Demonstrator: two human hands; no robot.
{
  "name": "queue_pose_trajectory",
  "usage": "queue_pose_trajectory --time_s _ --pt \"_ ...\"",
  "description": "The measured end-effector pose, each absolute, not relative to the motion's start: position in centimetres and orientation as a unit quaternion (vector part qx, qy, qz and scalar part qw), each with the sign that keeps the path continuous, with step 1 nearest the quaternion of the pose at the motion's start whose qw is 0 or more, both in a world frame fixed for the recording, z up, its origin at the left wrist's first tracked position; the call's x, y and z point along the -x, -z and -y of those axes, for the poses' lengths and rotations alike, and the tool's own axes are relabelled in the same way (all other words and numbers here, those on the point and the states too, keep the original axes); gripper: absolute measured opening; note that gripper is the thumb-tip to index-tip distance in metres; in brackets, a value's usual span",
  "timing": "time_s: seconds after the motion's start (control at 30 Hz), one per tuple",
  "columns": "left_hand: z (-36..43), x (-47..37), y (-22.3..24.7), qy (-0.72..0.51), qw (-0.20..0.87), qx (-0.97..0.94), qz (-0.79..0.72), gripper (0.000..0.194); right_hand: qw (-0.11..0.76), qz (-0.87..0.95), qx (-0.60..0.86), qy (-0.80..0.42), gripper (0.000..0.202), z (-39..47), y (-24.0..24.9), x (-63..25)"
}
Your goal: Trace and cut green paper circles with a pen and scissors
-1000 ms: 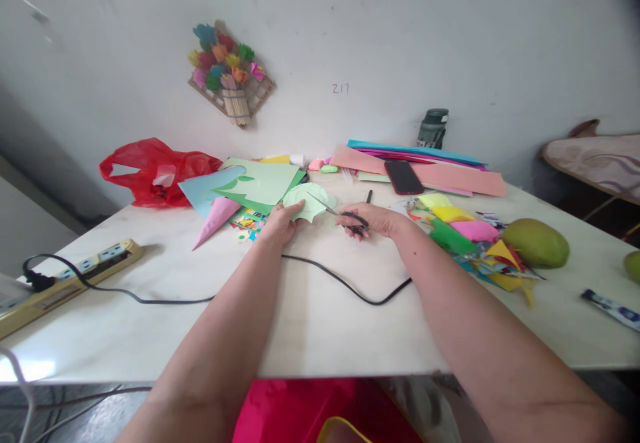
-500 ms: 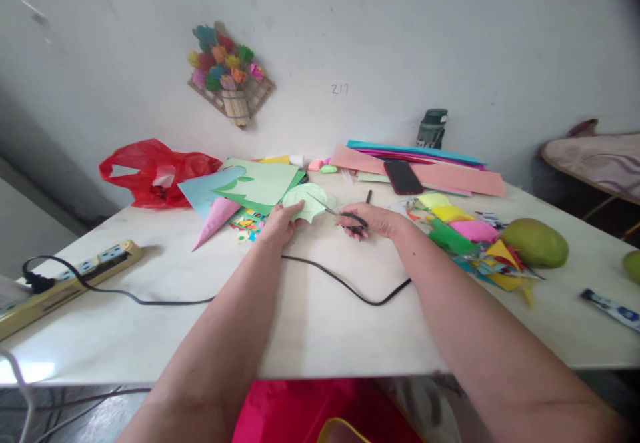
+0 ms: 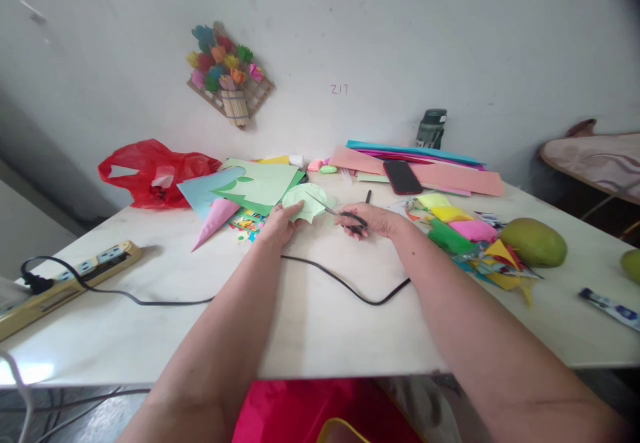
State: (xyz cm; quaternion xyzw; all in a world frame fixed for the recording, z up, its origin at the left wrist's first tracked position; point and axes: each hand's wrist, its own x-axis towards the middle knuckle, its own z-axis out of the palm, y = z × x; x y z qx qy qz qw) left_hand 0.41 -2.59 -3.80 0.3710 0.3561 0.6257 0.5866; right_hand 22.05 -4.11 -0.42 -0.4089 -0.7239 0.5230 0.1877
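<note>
My left hand (image 3: pixel 284 223) pinches a pale green paper cutout (image 3: pixel 311 208) with a scalloped edge, its thumb lying on top. Dark-handled scissors (image 3: pixel 356 221) are in my right hand (image 3: pixel 375 219), fingers wrapped around the handles. The blades reach leftward over the cutout's right part. Beyond my left hand lie light green and darker green paper sheets (image 3: pixel 273 179), with a pink paper cone (image 3: pixel 217 219) and colourful paper scraps (image 3: pixel 245 224) nearby. A thin black pen-like stick (image 3: pixel 369 196) lies just behind my right hand.
A black cable (image 3: pixel 330 273) crosses the table in front of my hands to a power strip (image 3: pixel 80 276). At the back are a red plastic bag (image 3: pixel 150 169), a phone (image 3: pixel 403 177) on coloured paper and a bottle (image 3: pixel 432 128). Clay packs (image 3: pixel 453 214) and a green mango-like fruit (image 3: pixel 534 243) lie right.
Almost nothing differs. The cutout has shifted very slightly under the scissor blades, and both hands keep their places and grips.
</note>
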Motion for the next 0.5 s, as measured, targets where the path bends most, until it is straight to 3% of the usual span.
queue_pose_trajectory --time_s 0.5 --pt "2.99 -0.45 3.42 -0.617 0.587 -0.379 -0.362 0.024 0.206 0.714 0.398 -0.537 0.027 3.78 0.79 -22.19"
